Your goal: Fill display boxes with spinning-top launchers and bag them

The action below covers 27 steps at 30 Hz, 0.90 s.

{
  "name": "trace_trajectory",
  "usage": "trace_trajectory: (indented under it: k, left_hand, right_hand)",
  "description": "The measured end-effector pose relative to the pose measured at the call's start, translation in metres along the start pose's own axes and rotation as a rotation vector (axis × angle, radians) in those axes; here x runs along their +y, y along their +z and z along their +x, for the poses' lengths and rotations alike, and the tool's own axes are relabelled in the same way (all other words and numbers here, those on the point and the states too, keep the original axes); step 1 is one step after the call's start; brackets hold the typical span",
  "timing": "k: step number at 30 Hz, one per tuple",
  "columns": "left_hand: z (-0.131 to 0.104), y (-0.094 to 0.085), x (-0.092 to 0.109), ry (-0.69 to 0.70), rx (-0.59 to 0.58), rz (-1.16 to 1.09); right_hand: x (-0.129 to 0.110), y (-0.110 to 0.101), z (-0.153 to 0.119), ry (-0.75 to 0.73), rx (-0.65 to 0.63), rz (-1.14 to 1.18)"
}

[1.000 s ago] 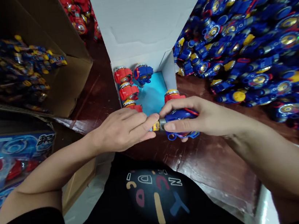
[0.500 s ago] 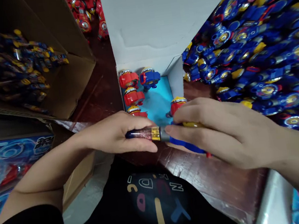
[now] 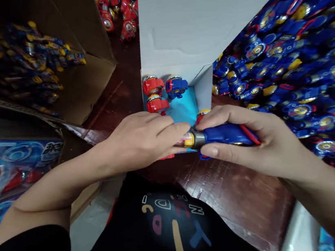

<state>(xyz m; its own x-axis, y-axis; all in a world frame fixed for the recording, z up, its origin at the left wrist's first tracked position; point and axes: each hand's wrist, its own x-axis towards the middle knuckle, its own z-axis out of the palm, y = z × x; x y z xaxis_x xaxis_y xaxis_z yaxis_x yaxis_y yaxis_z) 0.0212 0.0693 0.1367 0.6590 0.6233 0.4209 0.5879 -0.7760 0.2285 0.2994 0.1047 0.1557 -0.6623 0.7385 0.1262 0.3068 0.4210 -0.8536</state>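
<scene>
Blue toy launcher point(image 3: 227, 134) gripped lengthwise in right hand point(image 3: 249, 139), fingers curled over the top, thumb pressed along the underside, red trim showing near the palm. Silver collar at the launcher's left end meeting a small yellow-banded piece point(image 3: 187, 140), pinched by the fingertips of left hand point(image 3: 144, 138); left hand mostly closed, fingers together and pointing right. Both hands touching at the middle of the view, just above the near edge of a dark reddish-brown wooden table point(image 3: 235, 199), worn and glossy.

Directly behind the hands, a white open-fronted display box point(image 3: 191, 27) with a light blue floor point(image 3: 183, 107). Inside it, red toys point(image 3: 154, 94) stacked along the left wall, one blue toy point(image 3: 176, 86) at the back, another red toy with a yellow top point(image 3: 202, 115) partly hidden behind the right hand's fingers.

To the right, a large heap of blue launchers with yellow and silver parts point(image 3: 293, 51), spread across the table. At upper left, an open brown cardboard carton point(image 3: 88, 86) holding dim blue and yellow toys point(image 3: 24, 66). Farther back, more red toys point(image 3: 115, 9). At lower left, blue printed retail packaging under clear plastic point(image 3: 8, 163). Black shirt with coloured letters point(image 3: 173, 219) at the bottom.
</scene>
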Motion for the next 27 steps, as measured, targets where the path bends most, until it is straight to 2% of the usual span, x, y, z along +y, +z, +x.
trace_trajectory:
  k: [2, 4, 6, 8, 9, 11, 13, 15, 18, 22, 25, 27]
  left_hand:
    - [-0.002, 0.003, -0.003, -0.094, -0.023, -0.155]
    - [-0.004, 0.007, -0.003, -0.112, -0.027, -0.253]
    - [-0.004, 0.011, -0.003, -0.015, 0.102, -0.191]
    - [-0.002, 0.015, -0.003, 0.091, 0.290, -0.044]
    - [0.000, 0.017, -0.004, 0.098, 0.346, 0.008]
    - [0.005, 0.019, -0.013, -0.007, 0.348, -0.003]
    - [0.010, 0.022, -0.027, -0.206, 0.285, -0.098]
    - [0.014, 0.030, -0.045, -0.358, 0.241, -0.179]
    - [0.017, 0.050, -0.069, -0.421, 0.215, -0.220]
    - [0.015, 0.078, -0.082, -0.435, 0.154, -0.206]
    - [0.014, 0.086, -0.076, -0.433, 0.126, -0.191]
    - [0.015, 0.087, -0.074, -0.430, 0.166, -0.191]
  right_hand:
    - [-0.003, -0.004, 0.000, -0.074, -0.007, -0.065]
    - [-0.006, -0.007, 0.000, -0.068, -0.025, -0.082]
    - [-0.007, -0.010, 0.002, 0.090, -0.063, 0.010]
    - [-0.007, -0.015, 0.006, 0.291, -0.078, 0.174]
    - [-0.006, -0.018, 0.008, 0.338, -0.058, 0.217]
    - [-0.002, -0.030, 0.015, 0.263, 0.053, 0.112]
    - [0.006, -0.042, 0.024, 0.045, 0.116, -0.202]
    - [0.017, -0.048, 0.036, -0.118, 0.041, -0.557]
    - [0.035, -0.039, 0.056, -0.139, -0.207, -0.930]
    - [0.046, -0.011, 0.079, -0.122, -0.392, -1.030]
    - [0.053, 0.000, 0.086, -0.221, -0.466, -1.029]
    - [0.064, 0.003, 0.087, -0.274, -0.468, -1.047]
